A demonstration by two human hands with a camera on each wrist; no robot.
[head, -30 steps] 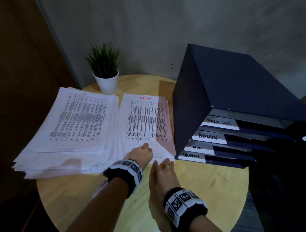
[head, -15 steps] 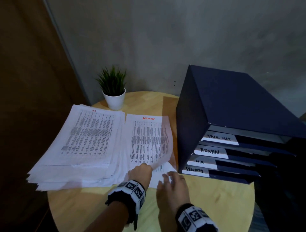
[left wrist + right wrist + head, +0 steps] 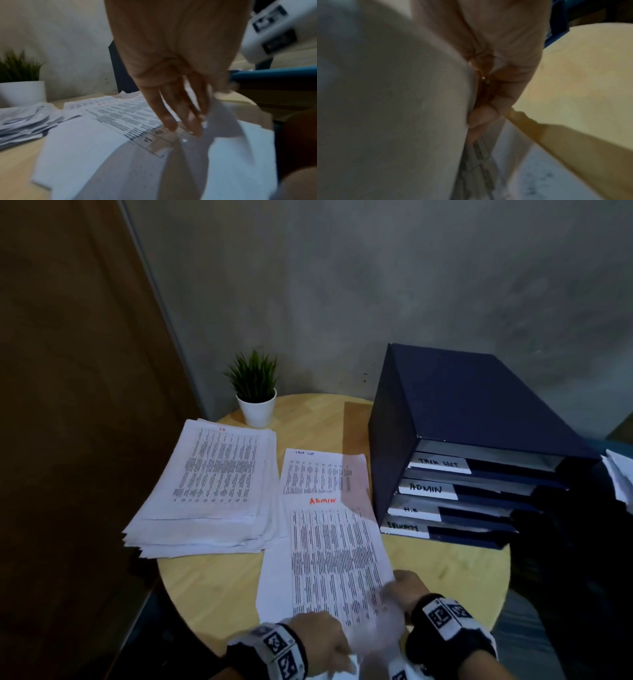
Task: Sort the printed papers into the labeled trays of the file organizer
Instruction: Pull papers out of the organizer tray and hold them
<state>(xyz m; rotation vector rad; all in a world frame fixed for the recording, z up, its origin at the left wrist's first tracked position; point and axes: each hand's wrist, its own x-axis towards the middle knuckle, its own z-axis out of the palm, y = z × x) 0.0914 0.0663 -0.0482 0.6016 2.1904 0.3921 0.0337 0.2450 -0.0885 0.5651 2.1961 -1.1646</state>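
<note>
A printed sheet headed ADMIN [image 3: 329, 559] in red lies drawn toward me over the round table [image 3: 212, 583]. My left hand [image 3: 322, 642] holds its near edge, fingertips [image 3: 171, 121] on the printed face, thumb hidden. My right hand [image 3: 407, 587] pinches the sheet's near right corner, with the thumb [image 3: 484, 115] pressed against the paper [image 3: 385, 94]. Behind it lies a sheet headed TASK LIST [image 3: 315, 474]. A thick pile topped by an HR sheet [image 3: 215, 481] sits to the left. The dark blue file organizer [image 3: 479, 405] stands to the right, its ADMIN tray label [image 3: 426, 488] second from the top.
A small potted plant [image 3: 257, 405] stands at the back of the table by the grey wall. The organizer's other trays read TASK LIST, H.R and SECURITY. More white papers [image 3: 620, 474] show at the far right edge. A brown panel fills the left.
Both hands have pulled the ADMIN sheet off its pile toward me, uncovering the TASK LIST sheet. Its near edge has lifted. The hands now sit closer to the table's front edge.
</note>
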